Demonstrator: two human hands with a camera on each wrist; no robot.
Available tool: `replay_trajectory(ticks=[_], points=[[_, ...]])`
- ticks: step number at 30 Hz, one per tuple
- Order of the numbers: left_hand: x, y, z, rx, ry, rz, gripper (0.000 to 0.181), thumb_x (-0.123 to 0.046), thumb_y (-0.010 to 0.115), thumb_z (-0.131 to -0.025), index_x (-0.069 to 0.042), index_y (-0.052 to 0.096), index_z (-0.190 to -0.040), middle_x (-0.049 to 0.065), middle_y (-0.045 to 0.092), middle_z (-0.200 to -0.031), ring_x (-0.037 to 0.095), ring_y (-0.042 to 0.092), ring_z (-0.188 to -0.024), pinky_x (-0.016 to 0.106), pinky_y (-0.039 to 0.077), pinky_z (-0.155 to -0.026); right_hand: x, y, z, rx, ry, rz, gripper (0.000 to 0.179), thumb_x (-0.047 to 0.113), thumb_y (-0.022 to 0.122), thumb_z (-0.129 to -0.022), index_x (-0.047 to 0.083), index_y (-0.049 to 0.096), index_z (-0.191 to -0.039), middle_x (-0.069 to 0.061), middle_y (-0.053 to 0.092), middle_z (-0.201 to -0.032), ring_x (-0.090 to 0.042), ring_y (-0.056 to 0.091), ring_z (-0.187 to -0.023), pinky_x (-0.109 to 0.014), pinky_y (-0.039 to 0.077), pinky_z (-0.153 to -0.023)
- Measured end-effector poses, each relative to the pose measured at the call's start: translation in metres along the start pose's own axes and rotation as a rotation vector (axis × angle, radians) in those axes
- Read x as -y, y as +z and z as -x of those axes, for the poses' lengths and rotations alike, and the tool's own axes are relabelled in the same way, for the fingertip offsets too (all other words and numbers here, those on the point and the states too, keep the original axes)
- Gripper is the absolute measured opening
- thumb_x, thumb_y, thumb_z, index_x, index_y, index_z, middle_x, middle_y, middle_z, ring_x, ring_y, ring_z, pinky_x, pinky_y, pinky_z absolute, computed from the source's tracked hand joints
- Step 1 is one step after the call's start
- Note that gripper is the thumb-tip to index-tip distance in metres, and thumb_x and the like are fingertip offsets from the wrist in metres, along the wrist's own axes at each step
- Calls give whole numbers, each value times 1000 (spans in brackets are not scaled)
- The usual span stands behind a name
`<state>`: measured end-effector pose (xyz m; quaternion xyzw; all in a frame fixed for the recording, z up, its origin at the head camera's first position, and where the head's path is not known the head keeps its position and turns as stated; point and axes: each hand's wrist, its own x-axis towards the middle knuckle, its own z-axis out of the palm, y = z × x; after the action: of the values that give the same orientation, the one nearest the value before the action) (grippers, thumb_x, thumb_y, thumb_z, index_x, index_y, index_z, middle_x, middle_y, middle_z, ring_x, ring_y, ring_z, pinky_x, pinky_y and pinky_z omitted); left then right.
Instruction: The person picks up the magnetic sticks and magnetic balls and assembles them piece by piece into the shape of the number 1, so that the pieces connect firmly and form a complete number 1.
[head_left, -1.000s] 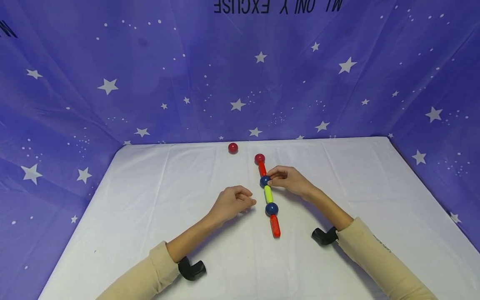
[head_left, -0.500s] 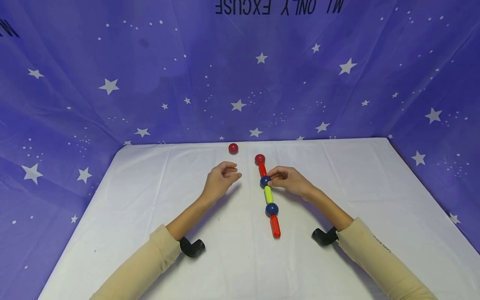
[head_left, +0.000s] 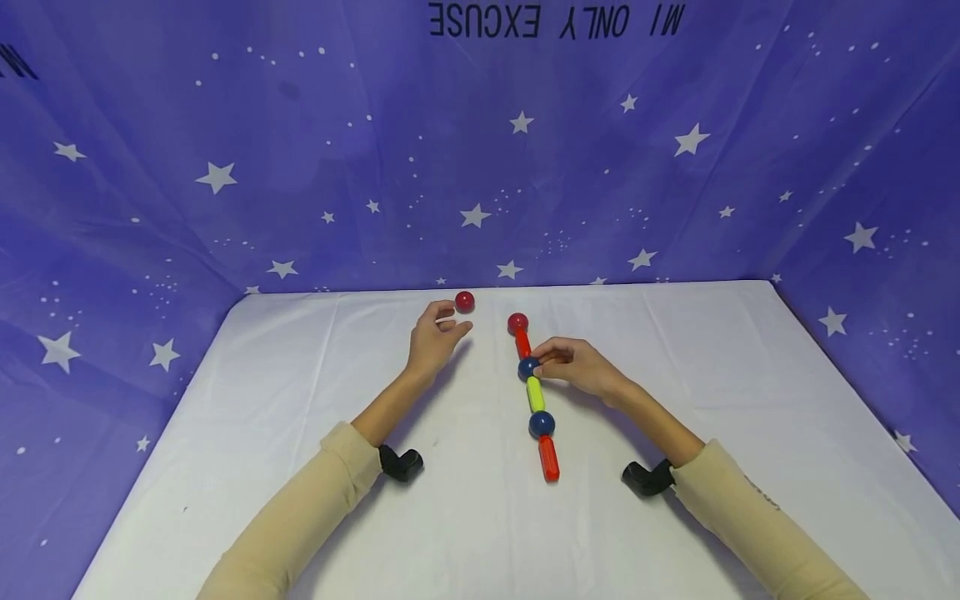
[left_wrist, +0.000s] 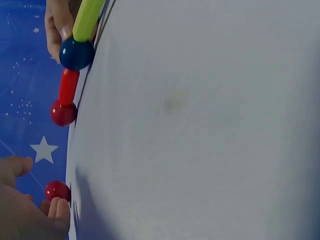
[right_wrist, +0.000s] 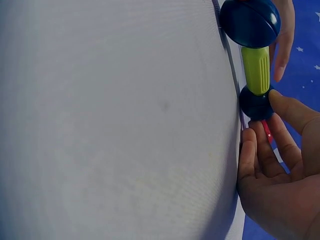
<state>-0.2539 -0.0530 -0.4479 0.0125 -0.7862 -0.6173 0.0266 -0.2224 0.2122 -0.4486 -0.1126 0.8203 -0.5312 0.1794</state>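
Note:
A straight chain of toy pieces lies on the white cloth in the head view. From the far end it runs red ball (head_left: 517, 322), red rod (head_left: 522, 344), blue ball (head_left: 527, 367), yellow-green rod (head_left: 535, 395), larger-looking blue ball (head_left: 542, 425), red rod (head_left: 549, 461). My right hand (head_left: 579, 367) pinches the farther blue ball (right_wrist: 256, 104) between thumb and fingers. Beside a loose red ball (head_left: 465, 302) is my left hand (head_left: 433, 342), its thumb spread from the fingers. Those fingertips overlap the ball (left_wrist: 57, 190) in the left wrist view; whether they touch it, I cannot tell.
The white-covered table (head_left: 480, 533) ends at a purple star-printed curtain (head_left: 420, 150) just behind the loose ball. Curtain also closes off both sides. A black curved piece (head_left: 402, 464) sticks out from each sleeve cuff at the wrist.
My left hand has moved away from beside the chain, forward and leftward, to the loose red ball. The right hand keeps its pinch on the blue ball, and the chain stays put.

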Motion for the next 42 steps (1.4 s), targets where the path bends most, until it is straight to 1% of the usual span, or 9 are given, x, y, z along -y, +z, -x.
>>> replay_trajectory(ticks=[3, 7, 13, 15, 21, 28, 33, 39, 42], points=[[2, 1, -7, -16, -1, -24, 53, -11, 75, -89, -1, 53, -136, 17, 55, -134, 31, 57, -119, 40, 49, -96, 0, 0, 0, 2, -2, -8, 29, 14, 74, -91, 3, 68, -118, -8, 68, -103, -25, 59, -97, -38, 48, -85], [5, 2, -16, -39, 5, -49, 54, -11, 75, -89, 0, 52, -136, 17, 56, -133, 32, 57, -120, 40, 47, -98, -2, 0, 0, 1, -3, -12, 29, 12, 72, -92, 1, 67, -118, -8, 68, -103, -25, 59, -96, -40, 48, -85], [9, 6, -25, -50, -13, -63, 52, -11, 75, -88, 0, 53, -134, 21, 58, -128, 33, 58, -118, 39, 47, -99, -2, 1, -1, -4, 14, 1, 28, 14, 74, -90, 4, 69, -116, -8, 68, -101, -25, 58, -96, -37, 48, -84], [10, 7, -26, -48, -14, -75, 51, -11, 76, -87, 1, 54, -133, 21, 60, -125, 33, 59, -117, 39, 46, -99, -2, 1, 0, -3, 8, 0, 29, 15, 75, -90, 4, 69, -116, -8, 68, -101, -25, 59, -96, -37, 48, -84], [10, 13, -31, -43, 9, -122, 50, -11, 76, -86, 3, 55, -130, 21, 62, -120, 34, 59, -114, 40, 45, -99, -3, 0, 0, 0, -5, -1, 28, 15, 75, -90, 3, 69, -116, -8, 68, -101, -25, 59, -97, -37, 48, -85], [7, 16, -37, -64, -28, -161, 55, -14, 76, -86, 2, 54, -134, 20, 62, -117, 31, 58, -109, 39, 45, -95, -3, 0, 0, -2, 5, -1, 27, 13, 75, -90, 4, 70, -115, -9, 68, -101, -26, 59, -97, -36, 48, -84], [4, 16, -42, -74, -32, -207, 56, -14, 75, -87, 1, 53, -137, 21, 63, -116, 30, 59, -104, 40, 45, -93, -4, 0, -1, 2, 9, -9, 27, 14, 74, -91, 5, 69, -116, -9, 68, -102, -26, 59, -97, -37, 48, -85], [4, 17, -47, -69, -15, -285, 54, -14, 74, -88, 2, 54, -136, 22, 65, -117, 31, 59, -108, 39, 44, -96, -4, 0, -2, 5, 10, -4, 27, 10, 72, -92, 1, 68, -118, -10, 68, -103, -25, 58, -96, -41, 48, -85], [4, 17, -48, -64, -6, -318, 51, -14, 73, -89, 3, 55, -133, 21, 66, -117, 32, 59, -109, 40, 44, -96, 6, 1, 2, 10, 8, 0, 26, 6, 70, -93, -1, 67, -117, -13, 68, -103, -25, 58, -95, -43, 48, -87]])
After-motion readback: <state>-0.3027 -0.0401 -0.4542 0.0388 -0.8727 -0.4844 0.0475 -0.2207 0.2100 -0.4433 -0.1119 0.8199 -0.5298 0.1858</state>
